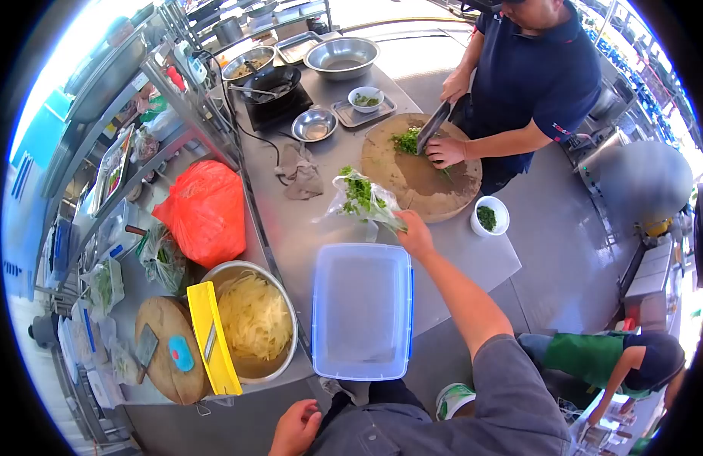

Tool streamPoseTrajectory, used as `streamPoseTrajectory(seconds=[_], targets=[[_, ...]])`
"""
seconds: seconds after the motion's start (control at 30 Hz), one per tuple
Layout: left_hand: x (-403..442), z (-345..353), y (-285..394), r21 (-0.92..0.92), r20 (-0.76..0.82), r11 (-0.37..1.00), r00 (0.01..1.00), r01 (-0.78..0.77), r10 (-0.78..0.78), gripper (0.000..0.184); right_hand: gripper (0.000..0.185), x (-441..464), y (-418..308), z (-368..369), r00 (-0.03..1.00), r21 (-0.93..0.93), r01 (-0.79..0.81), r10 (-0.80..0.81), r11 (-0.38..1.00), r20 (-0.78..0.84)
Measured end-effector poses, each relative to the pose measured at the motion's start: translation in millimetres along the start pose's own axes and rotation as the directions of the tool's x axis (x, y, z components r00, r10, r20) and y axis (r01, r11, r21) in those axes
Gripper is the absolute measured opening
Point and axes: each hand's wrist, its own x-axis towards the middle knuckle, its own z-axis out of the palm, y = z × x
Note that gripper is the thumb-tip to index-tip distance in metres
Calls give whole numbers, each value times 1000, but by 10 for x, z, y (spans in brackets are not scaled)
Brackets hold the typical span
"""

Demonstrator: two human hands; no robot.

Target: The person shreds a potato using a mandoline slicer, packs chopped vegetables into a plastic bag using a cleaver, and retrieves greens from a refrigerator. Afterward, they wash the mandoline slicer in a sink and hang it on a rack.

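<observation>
My right hand (pixel 417 235) is closed around the stems of a bunch of leafy green herbs (pixel 357 193) in a clear plastic bag (pixel 382 205). It holds the bunch over the steel table, beside a round wooden chopping block (pixel 389 171). Below that hand, near my body, lies a translucent plastic tub (pixel 362 311) with a blue rim. My left hand (pixel 296 427) hangs low near my waist with loosely curled fingers and nothing visible in it. Left of the tub is a steel bowl (pixel 293 334) of pale shredded vegetable (pixel 254 315), with a yellow slicer (pixel 214 340) across its edge.
Across the block a co-worker (pixel 545 72) cuts greens (pixel 406 141) with a cleaver (pixel 433 128). A white tub of chopped greens (pixel 490 216) sits at the table edge. A red plastic bag (pixel 207 209), wok (pixel 271 87), cloth (pixel 299 173) and steel bowls (pixel 341 57) stand around. Another person (pixel 602 361) bends at right.
</observation>
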Motion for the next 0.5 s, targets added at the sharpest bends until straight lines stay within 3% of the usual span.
streamPoseTrajectory(seconds=[0.13, 0.2, 0.3, 0.43, 0.47, 0.5], targets=[[-61, 49, 3, -6, -38, 997, 997, 72, -72, 34, 62, 76, 311, 268, 995, -30, 79, -77, 996, 64], [-94, 49, 3, 14, -40, 996, 995, 89, -89, 34, 76, 63, 350, 305, 965, -33, -245, 247, 969, 93], [-127, -11, -93, 2, -39, 994, 993, 112, -112, 34, 77, -60, 355, 221, 955, 31, -296, 297, 955, -21], [-114, -96, -294, 7, -39, 999, 998, 51, -51, 35, 63, -492, 462, 29, 876, 256, -429, 468, 866, -116], [-138, -169, -342, 17, -35, 1000, 999, 23, -23, 36, 60, -691, 461, -54, 876, 204, -428, 460, 880, -145], [-161, -220, -415, -8, -77, 998, 995, 56, -56, 36, 55, -884, 693, -26, 818, 324, -486, 553, 812, -160]])
